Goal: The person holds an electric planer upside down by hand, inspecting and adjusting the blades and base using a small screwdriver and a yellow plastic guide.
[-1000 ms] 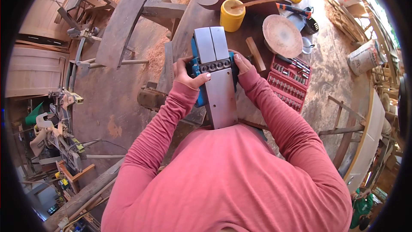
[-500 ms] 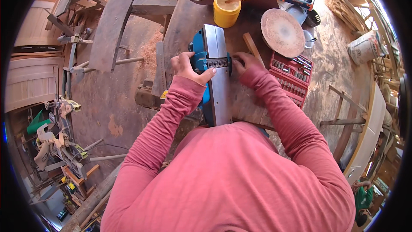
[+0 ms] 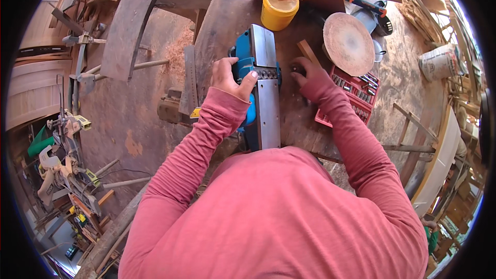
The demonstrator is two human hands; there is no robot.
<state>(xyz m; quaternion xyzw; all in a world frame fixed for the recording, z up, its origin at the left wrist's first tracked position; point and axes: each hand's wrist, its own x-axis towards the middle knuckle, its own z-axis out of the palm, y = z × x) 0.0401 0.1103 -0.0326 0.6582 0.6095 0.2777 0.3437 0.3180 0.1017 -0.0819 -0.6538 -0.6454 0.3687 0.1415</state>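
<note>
A blue electric hand planer (image 3: 267, 111) lies sole up on the bench, its metal sole plates facing me and the cutter block with a row of bolts showing between them. My left hand (image 3: 231, 77) grips its left side, fingers over the blue housing and thumb by the cutter block. To the right of the planer, a short gap away, my right hand (image 3: 308, 76) is closed with fingers curled. A small dark thing shows at its fingertips; its kind I cannot make out. Beside that wrist lies an open red socket set case (image 3: 347, 94) with several bits and sockets.
Beyond the hands stand a yellow tub (image 3: 279, 10) with a wooden stick across it and a round dusty disc (image 3: 349, 44). A wood strip (image 3: 308, 50) lies near my right hand. Left of the bench are a long board (image 3: 129, 26) and several clamps (image 3: 64, 168).
My right hand has moved off the planer's right side, a little to the right. My left hand keeps its hold on the planer. The whole view has shifted slightly.
</note>
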